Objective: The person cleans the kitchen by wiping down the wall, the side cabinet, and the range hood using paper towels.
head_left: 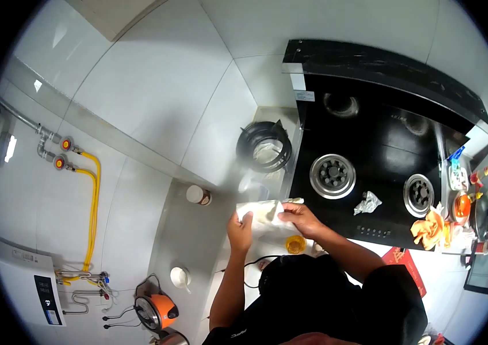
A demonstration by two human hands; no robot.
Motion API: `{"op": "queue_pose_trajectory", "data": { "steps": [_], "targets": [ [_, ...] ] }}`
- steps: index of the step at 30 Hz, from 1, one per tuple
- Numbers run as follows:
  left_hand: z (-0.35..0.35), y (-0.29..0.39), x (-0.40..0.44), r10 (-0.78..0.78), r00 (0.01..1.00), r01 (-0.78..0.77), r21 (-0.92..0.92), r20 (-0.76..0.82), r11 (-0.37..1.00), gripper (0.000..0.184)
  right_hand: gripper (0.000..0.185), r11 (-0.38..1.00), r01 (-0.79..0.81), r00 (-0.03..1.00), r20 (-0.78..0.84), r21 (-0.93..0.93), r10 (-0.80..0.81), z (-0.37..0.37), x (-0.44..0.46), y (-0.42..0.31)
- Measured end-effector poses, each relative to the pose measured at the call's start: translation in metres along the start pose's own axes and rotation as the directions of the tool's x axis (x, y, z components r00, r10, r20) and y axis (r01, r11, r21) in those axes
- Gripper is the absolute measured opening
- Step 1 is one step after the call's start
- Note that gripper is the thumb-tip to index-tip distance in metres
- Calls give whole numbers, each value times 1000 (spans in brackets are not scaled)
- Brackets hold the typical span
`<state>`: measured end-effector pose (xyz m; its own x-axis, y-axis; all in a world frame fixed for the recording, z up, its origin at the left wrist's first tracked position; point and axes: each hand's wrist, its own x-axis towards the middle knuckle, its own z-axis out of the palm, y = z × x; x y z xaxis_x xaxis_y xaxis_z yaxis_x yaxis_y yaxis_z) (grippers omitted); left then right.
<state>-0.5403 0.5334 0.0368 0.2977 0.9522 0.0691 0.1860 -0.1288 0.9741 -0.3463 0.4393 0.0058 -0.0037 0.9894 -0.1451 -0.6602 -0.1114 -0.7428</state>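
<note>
My left hand is closed on the left end of a folded white paper towel, its thumb on top. At the other end, my right hand pinches the same towel. The sheet is stretched between both hands, over the counter edge left of the stove. Just below my right hand is a yellow-orange container. Crumpled silvery-white wrapping lies on the black gas stove, between two burners.
Black pan supports are stacked in the counter corner. A lidded jar and a white bowl with a spoon stand on the left counter, near an orange rice cooker. An orange cloth and bottles crowd the stove's right side.
</note>
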Motion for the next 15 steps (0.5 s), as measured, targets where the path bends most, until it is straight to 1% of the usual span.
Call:
{"op": "queue_pose_trajectory", "data": {
  "steps": [1, 2, 3, 4, 5, 6, 8, 9, 10, 11, 12, 13, 14, 15],
  "targets": [
    [4, 7, -1, 3, 1000, -3, -9, 1, 1000, 22, 20, 999, 2, 998, -58, -47, -5, 3, 1, -3],
    [8, 13, -2, 30, 998, -28, 52, -49, 998, 21, 20, 999, 4, 998, -63, -53, -8, 4, 4, 0],
    [12, 20, -4, 62, 994, -51, 112, -95, 992, 21, 18, 992, 59, 982, -174, -108, -77, 3, 10, 8],
    [16, 30, -6, 66, 994, -57, 102, -88, 993, 21, 16, 980, 110, 948, -279, -169, -154, 6, 13, 10],
    [19, 41, -9, 74, 997, -68, 163, -29, 984, 23, 15, 959, 124, 917, -339, -253, -209, 10, 16, 11],
    [23, 46, -10, 81, 996, -85, 223, 29, 971, 25, 16, 940, 165, 881, -384, -299, -277, 17, 17, 11],
    [32, 35, -7, 316, 943, -330, 165, 108, 930, 39, 15, 944, 196, 880, -376, -266, -289, 26, 15, 10],
    [34, 40, -9, 242, 952, -271, 152, 185, 951, 45, 15, 942, 198, 875, -384, -271, -295, 30, 10, 7],
    [34, 45, -10, 169, 950, -211, 143, 262, 967, 51, 17, 974, 161, 912, -354, -158, -208, 33, 5, 1],
    [29, 50, -12, 189, 913, -263, 166, 361, 951, 57, 18, 992, 114, 942, -312, -48, -124, 33, 1, -2],
    [22, 59, -12, 208, 866, -313, 169, 454, 935, 64, 26, 982, 187, 962, -208, 32, -176, 30, -4, 4],
    [14, 52, -8, 231, 819, -364, 165, 526, 917, 78, 29, 968, 234, 951, -184, -94, -248, 41, -9, -3],
    [10, 46, -7, 228, 820, -357, 157, 525, 921, 78, 32, 938, 276, 939, -151, -212, -310, 53, -14, -10],
    [5, 44, -6, 230, 786, -303, 34, 574, 952, 82, 34, 917, 255, 936, -160, -307, -313, 56, -12, -9]
  ]
}}
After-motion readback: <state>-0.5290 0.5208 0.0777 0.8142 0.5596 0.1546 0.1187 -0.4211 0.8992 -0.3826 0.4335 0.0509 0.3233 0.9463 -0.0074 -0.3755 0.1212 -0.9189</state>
